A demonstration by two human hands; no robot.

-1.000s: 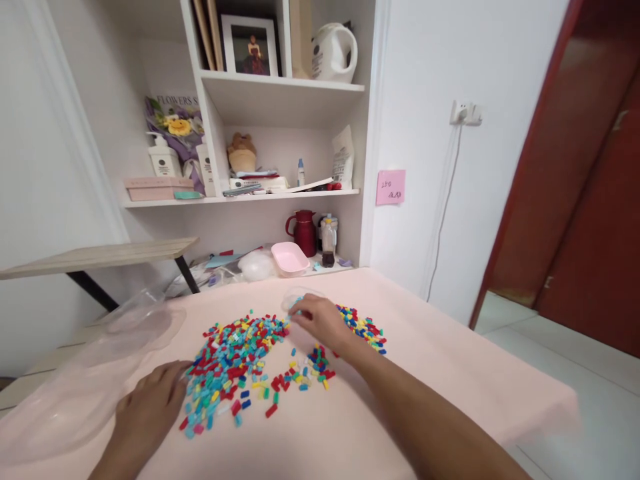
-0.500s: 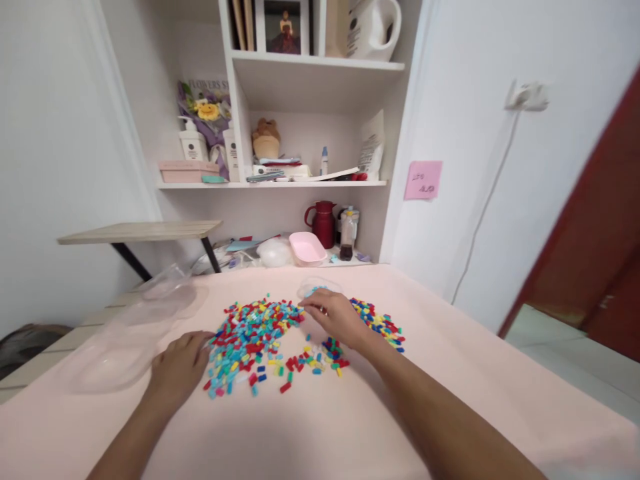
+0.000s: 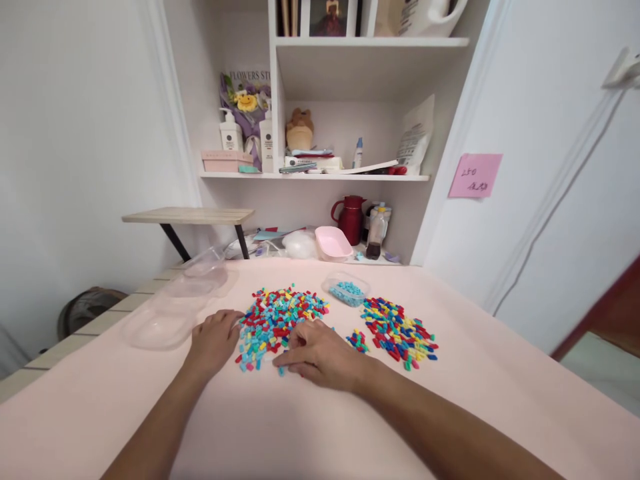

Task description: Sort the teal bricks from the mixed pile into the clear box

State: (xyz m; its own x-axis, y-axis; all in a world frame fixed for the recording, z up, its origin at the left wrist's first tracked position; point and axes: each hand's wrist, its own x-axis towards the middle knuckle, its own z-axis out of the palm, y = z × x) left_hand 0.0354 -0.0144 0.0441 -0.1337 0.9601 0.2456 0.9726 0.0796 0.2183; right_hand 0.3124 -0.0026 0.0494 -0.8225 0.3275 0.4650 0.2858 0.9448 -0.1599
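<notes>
The right hand (image 3: 320,357) is loosely curled, any grasp unclear, at the near edge of the mixed blocks (image 3: 283,310); single pieces are best pinched with fingertips kept low, neighbours left undisturbed

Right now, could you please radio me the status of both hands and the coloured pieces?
Left hand at left edge of mixed pile; right hand at near edge, grip unclear, hiding some pieces; light-blue pieces in clear tub beyond.
</notes>
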